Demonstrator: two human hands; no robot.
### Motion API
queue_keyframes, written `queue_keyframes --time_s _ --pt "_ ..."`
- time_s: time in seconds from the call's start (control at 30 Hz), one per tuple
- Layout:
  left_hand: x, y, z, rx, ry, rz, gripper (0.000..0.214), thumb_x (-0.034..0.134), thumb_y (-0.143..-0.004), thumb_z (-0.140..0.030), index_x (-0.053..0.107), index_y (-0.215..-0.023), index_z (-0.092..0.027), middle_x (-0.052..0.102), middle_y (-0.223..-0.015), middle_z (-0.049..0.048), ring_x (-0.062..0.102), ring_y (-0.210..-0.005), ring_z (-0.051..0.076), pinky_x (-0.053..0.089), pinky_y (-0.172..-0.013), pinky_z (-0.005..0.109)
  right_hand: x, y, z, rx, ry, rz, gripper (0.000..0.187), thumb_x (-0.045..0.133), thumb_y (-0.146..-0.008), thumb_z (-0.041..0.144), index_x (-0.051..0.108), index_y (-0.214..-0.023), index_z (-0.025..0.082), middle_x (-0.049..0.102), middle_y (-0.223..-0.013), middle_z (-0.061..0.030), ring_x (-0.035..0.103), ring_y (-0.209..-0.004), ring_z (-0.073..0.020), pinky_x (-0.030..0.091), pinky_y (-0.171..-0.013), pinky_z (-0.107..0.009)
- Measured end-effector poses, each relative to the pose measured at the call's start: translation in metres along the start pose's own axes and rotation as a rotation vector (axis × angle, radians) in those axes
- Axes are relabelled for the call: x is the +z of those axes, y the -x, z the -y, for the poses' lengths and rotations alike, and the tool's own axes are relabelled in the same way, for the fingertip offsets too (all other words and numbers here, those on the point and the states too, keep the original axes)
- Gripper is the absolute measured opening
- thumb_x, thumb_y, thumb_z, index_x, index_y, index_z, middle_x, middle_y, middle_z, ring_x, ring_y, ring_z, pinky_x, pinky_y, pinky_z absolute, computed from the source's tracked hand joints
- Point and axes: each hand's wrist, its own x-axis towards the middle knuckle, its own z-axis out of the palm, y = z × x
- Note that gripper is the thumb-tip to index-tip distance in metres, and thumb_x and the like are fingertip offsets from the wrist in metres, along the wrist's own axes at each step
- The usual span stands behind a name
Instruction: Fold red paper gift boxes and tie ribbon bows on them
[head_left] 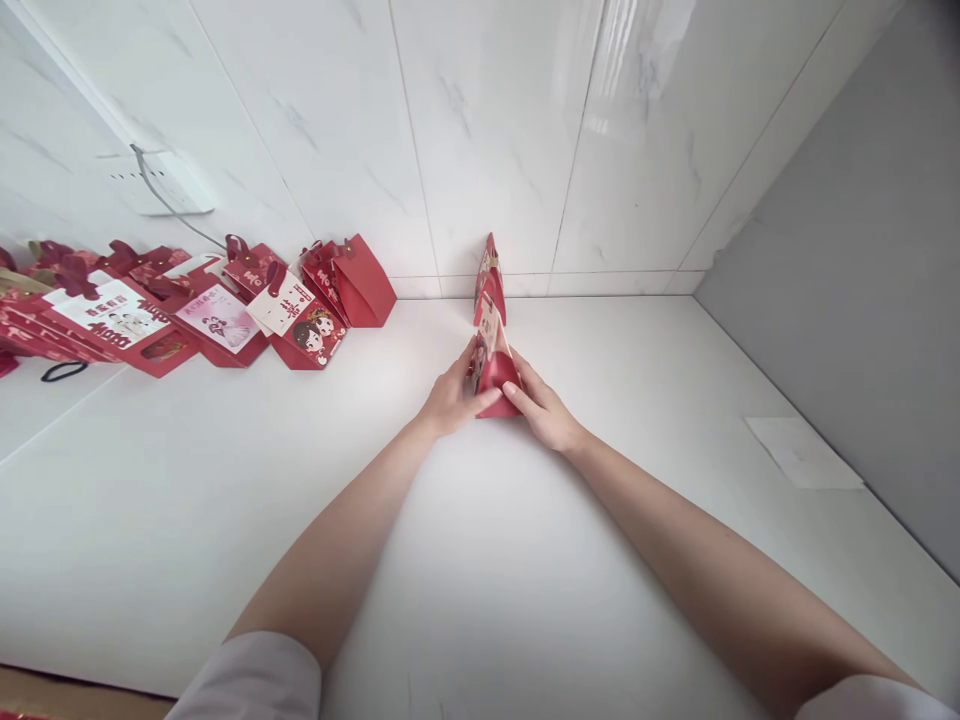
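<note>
Between my two hands a red triangular gift box (496,372) stands upright on the white counter (480,560), its narrow end facing me. My left hand (454,398) grips its left side, with the thumb laid on the near end. On the right side my right hand (546,408) holds it the same way, the thumb pressed to the near end. Directly behind it, close to the wall, stands another red gift box (490,270), partly hidden by the nearer one. The fingers beyond the box's sides are mostly out of sight.
Many red gift boxes with ribbon handles line the wall on the left, one with two cartoon figures (307,325). Above them a grey cable (176,210) runs from a wall socket (166,183). White paper (804,453) lies at the right, beside a grey panel (847,280).
</note>
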Motion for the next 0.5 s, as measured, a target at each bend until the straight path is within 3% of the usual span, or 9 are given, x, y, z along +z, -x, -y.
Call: queue_keyframes --time_s 0.07,0.17,0.33,0.5 --pt "-0.001 0.001 -0.002 -0.032 0.130 -0.018 0.074 0.046 -0.087 -0.060 0.025 -0.152 -0.028 0.052 -0.142 0.0067 0.052 -0.127 0.029 0.043 -0.104 0.044 -0.001 0.001 0.003 0.034 -0.032 0.031 0.066 0.045 -0.095 0.053 0.019 -0.153 0.035 0.025 -0.158 0.0038 0.026 -0.145 -0.0225 0.023 -0.121 -0.044" --pt "-0.002 0.003 -0.006 -0.037 0.198 -0.027 0.064 0.032 -0.092 -0.061 0.037 -0.147 -0.028 0.053 -0.141 0.0033 0.052 -0.127 0.025 0.043 -0.105 0.040 -0.001 0.003 0.003 0.071 -0.046 0.041 0.068 0.047 -0.093 0.055 0.019 -0.153 0.035 0.025 -0.159 0.0032 0.027 -0.145 -0.0230 0.024 -0.120 -0.045" --pt "-0.002 0.004 -0.011 -0.092 0.165 -0.060 0.070 0.030 -0.090 -0.066 0.041 -0.146 -0.024 0.055 -0.140 0.0052 0.050 -0.130 0.028 0.046 -0.102 0.038 0.001 0.003 -0.004 0.103 -0.057 -0.001 0.064 0.046 -0.093 0.056 0.027 -0.150 0.034 0.030 -0.157 0.0001 0.029 -0.143 -0.0234 0.024 -0.120 -0.046" --pt "-0.002 0.004 -0.010 -0.054 0.177 -0.062 0.065 0.031 -0.092 -0.063 0.038 -0.147 -0.028 0.050 -0.144 0.0014 0.046 -0.134 0.026 0.043 -0.106 0.036 0.001 0.003 -0.006 0.108 -0.069 -0.014 0.063 0.047 -0.093 0.054 0.030 -0.149 0.032 0.032 -0.155 -0.0030 0.031 -0.142 -0.0228 0.026 -0.119 -0.045"
